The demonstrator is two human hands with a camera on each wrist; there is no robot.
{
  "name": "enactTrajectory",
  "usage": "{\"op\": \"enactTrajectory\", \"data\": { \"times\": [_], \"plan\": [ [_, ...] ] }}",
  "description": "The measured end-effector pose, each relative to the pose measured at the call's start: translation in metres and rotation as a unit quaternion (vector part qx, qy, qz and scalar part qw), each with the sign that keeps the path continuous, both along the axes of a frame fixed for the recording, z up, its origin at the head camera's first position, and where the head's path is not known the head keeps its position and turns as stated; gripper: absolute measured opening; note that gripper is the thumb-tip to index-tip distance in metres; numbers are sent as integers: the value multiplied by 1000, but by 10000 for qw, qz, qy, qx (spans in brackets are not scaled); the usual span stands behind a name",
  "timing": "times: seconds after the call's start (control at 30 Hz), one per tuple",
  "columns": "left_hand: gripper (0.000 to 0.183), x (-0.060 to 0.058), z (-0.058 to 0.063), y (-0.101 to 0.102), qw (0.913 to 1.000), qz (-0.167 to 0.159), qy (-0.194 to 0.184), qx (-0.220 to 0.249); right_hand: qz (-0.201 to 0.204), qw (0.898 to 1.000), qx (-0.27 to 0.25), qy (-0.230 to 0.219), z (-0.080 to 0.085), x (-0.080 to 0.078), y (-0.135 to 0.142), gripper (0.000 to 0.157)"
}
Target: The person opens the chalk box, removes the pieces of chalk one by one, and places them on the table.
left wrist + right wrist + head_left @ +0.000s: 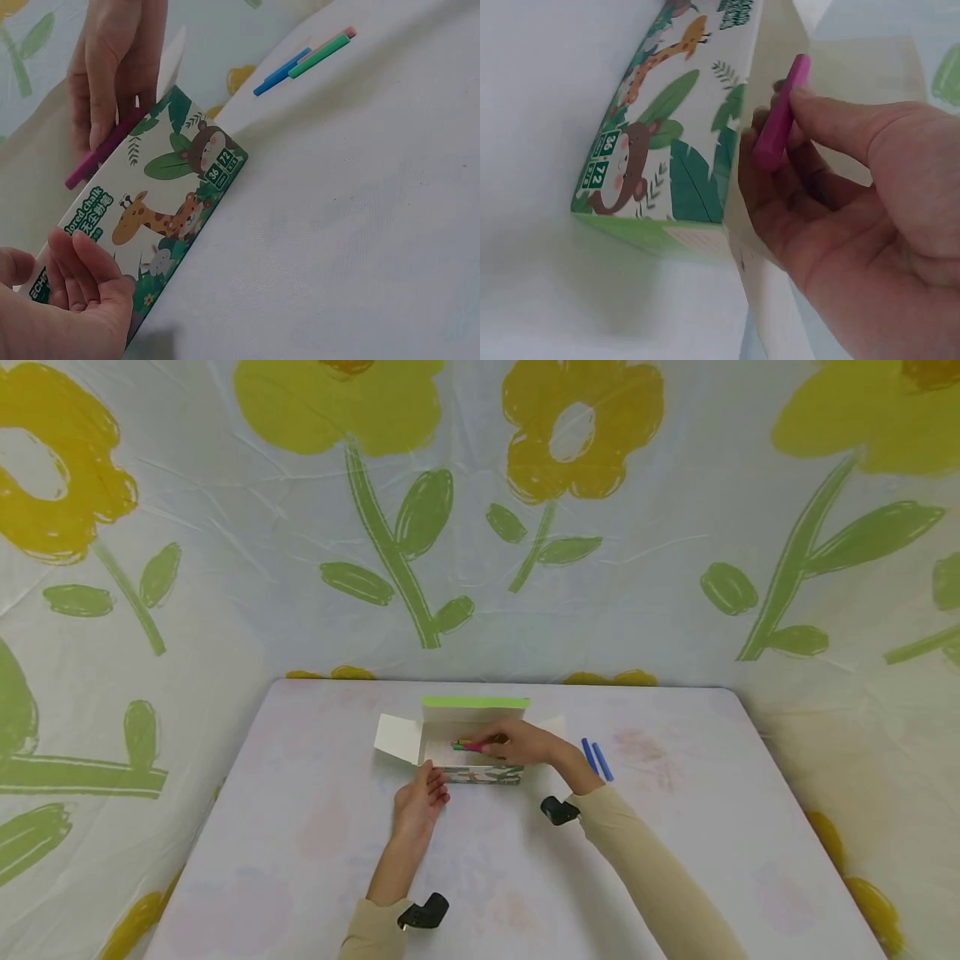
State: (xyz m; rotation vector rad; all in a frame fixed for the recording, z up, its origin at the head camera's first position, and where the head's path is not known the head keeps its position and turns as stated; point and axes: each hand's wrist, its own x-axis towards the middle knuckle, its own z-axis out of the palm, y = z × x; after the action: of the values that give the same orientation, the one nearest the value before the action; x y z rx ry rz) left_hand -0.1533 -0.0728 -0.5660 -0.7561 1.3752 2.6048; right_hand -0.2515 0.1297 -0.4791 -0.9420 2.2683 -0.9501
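A white box (480, 775) with printed animals and leaves stands on the table, its lid raised and its side flaps spread. At its near left corner, my left hand (420, 797) holds the front wall. In the left wrist view, that hand's fingers (82, 262) are bent against the printed panel, the thumb at the rim. Over the open box, my right hand (517, 742) pinches a magenta marker (784, 116) between thumb and fingers. A bit of green shows beside the marker in the head view. Most of the inside is hidden by my right hand.
Two slim markers lie side by side on the table to the right of the box; one is a blue marker (602, 762). The pale table (315, 860) meets a flower-printed cloth (480, 610) behind and at both sides.
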Motion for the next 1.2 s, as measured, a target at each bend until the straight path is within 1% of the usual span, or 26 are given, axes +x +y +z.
{"op": "enactTrajectory", "data": {
  "times": [0.1, 0.17, 0.3, 0.4, 0.53, 0.63, 0.7, 0.8, 0.87, 0.97, 1.03, 1.1, 1.2],
  "plan": [
    [34, 1, 0, 0, 10000, -14, -12, -6, -165, 9986, -346, -372, 3, 2, 10, 28],
    [33, 1, 1, 1, 10000, -13, -2, -7, -290, 9970, -515, -507, 4, 3, 18, 27],
    [32, 3, 2, 1, 10000, 9, 17, -24, -456, 9947, -790, -477, 4, 7, 34, 30],
    [35, 4, 3, 1, 10000, -21, 29, -47, -650, 9912, -1037, -503, 4, 13, 46, 28],
    [36, 4, 2, 2, 10000, -31, -13, -75, -1083, 9826, -1294, -780, 7, 22, 63, 29],
    [35, 5, 2, 2, 10000, -1, -38, -67, -1422, 9766, -1315, -930, 11, 28, 77, 33],
    [34, 5, 2, 2, 10000, 24, -49, -46, -1594, 9746, -1255, -944, 14, 33, 88, 36],
    [32, 6, 1, 3, 10000, 45, -62, -59, -1911, 9697, -1186, -950, 15, 41, 105, 39],
    [33, 6, 2, 3, 9999, 48, -69, -77, -2119, 9672, -1125, -833, 16, 46, 117, 38],
    [35, 8, 3, 4, 9999, 20, -76, -124, -2556, 9570, -1134, -768, 12, 53, 137, 36],
    [36, 8, 3, 4, 9999, 12, -103, -122, -2765, 9504, -1190, -782, 9, 58, 150, 37],
    [36, 8, 3, 4, 9999, 14, -118, -110, -2980, 9413, -1311, -888, 3, 63, 161, 37],
    [35, 9, 4, 5, 9998, 16, -153, -106, -3218, 9325, -1360, -911, -6, 70, 177, 42]
  ]
}}
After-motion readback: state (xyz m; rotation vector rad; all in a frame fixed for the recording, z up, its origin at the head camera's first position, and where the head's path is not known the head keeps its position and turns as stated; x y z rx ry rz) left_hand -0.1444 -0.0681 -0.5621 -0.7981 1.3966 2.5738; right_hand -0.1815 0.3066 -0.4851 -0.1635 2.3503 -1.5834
